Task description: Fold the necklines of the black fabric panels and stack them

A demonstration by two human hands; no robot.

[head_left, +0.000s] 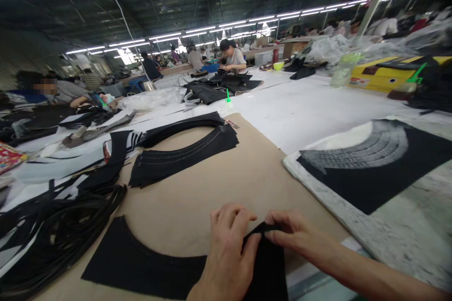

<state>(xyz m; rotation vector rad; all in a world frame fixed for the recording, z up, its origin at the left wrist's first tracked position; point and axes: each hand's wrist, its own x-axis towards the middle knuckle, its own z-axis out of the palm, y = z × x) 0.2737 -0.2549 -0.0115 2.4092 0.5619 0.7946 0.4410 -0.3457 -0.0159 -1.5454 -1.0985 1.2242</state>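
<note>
A curved black fabric piece [148, 270] lies on brown paper [183, 207] close to me. My left hand [229, 249] is closed on its right part, thumb and bent fingers at the curved edge. Just to the right, my right hand [291, 230] pinches the same edge between thumb and fingers, where the material looks folded up. Part of the fabric is hidden beneath my left hand. Farther out rests a stack of similar black pieces [183, 153] with stitch-like lines along the curve.
Right of the paper, a pale stained board [399, 225] bears a black piece [363, 183] with a whitish coated curve. Black cords [88, 225] are heaped at left. A green-tipped bottle [228, 99] and a yellow box [374, 77] stand farther back. Other people work beyond.
</note>
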